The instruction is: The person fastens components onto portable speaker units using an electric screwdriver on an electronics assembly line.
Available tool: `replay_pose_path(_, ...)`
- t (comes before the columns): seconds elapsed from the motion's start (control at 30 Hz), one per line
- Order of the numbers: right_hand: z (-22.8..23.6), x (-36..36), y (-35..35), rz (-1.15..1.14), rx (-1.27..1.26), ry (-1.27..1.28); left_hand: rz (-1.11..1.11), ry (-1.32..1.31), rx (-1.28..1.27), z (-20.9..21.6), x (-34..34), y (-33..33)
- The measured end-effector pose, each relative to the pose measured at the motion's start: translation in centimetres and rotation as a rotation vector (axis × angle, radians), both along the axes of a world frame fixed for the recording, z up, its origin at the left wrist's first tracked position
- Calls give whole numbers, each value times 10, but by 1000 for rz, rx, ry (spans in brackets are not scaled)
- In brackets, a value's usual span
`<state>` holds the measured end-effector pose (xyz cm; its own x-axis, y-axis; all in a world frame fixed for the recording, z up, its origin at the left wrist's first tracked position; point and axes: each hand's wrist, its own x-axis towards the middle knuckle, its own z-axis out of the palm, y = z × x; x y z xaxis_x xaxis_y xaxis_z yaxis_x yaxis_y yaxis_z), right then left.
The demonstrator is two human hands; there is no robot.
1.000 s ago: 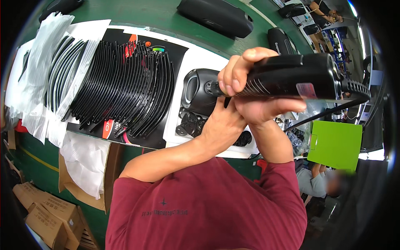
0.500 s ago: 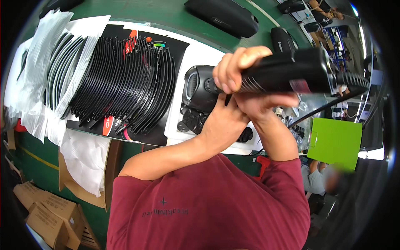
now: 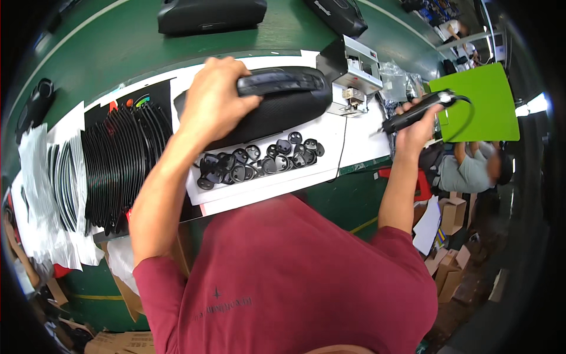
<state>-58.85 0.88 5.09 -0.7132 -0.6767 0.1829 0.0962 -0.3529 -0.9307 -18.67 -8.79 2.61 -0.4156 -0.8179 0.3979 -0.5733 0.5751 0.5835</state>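
Observation:
A long black portable speaker point(image 3: 283, 109) with a raised handle strip lies on the white work table. At its left end my left hand point(image 3: 215, 97) is closed on it, fingers over the top and thumb by the handle. My right hand point(image 3: 418, 127) is wrapped round a black electric screwdriver point(image 3: 421, 111), held off to the right, its tip pointing left and its cord looping from the back end. In front of the speaker lie several small black rounded caps with holes point(image 3: 274, 159), loosely heaped.
Rows of curved black strips point(image 3: 121, 165) stand at the left beside strips in clear plastic bags point(image 3: 44, 194). A metal box-like device point(image 3: 356, 68) stands beyond the speaker. A green panel point(image 3: 480, 103) rises at right. More black speakers point(image 3: 212, 15) sit on the green surface behind.
My hands have separated: the left now lies on the speaker, and the right has carried the screwdriver away to the right. The view has shifted right.

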Motion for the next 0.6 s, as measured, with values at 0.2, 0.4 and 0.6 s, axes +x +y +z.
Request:
replay_pose_path(0.2,-117,-64,25,-112,472,-28,172,323,500,88,66,-28)
replay_pose_path(0.4,-183,-93,23,-180,670,594,417,726,427,123,187,-130)
replay_pose_path(0.6,-153,-57,35,-273,750,851,605,514,262,61,251,-266)
